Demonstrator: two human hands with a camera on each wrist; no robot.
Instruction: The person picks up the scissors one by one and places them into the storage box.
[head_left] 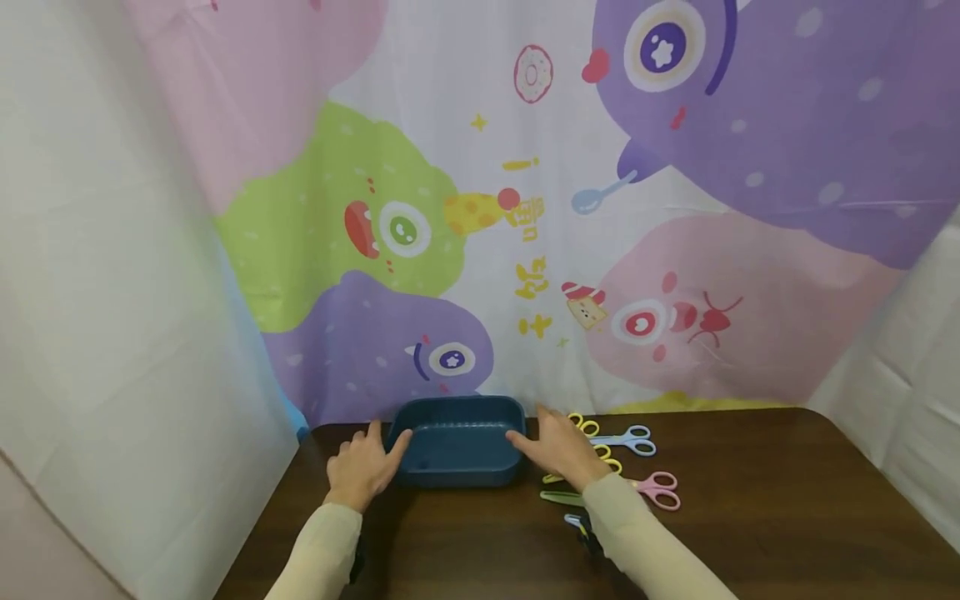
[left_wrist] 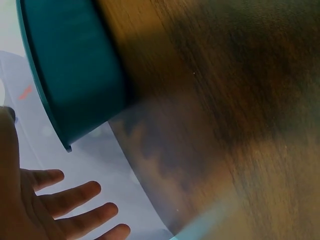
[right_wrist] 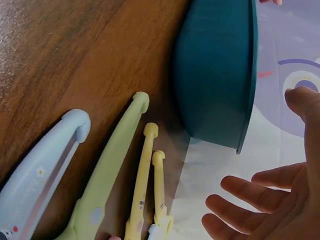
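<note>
A dark blue tray (head_left: pixel 461 479) sits upright at the far edge of a brown wooden table (head_left: pixel 465 546), its inside floor showing. The left hand (head_left: pixel 360 469) is at the tray's 9 o'clock, the right hand (head_left: pixel 562 450) at its 3 o'clock. The hands are well apart, fingers spread, thumbs by the rim; neither grips the tray, and whether a thumb touches it cannot be told.

The step in hand appears to be positioning the tray. The next move probably calls for closing both hands evenly on its ends, or drawing them straight outward so the rim is not knocked.

A patterned curtain (head_left: pixel 517 367) rises just beyond the tray at 12 o'clock, leaving little room there. Scissors, including blue scissors (head_left: pixel 625 440) and pink-handled scissors (head_left: pixel 647 485), lie from 3 to 4 o'clock, beside and partly beneath the right arm, so moving that way is tight. The widest room runs toward 6 o'clock.
</note>
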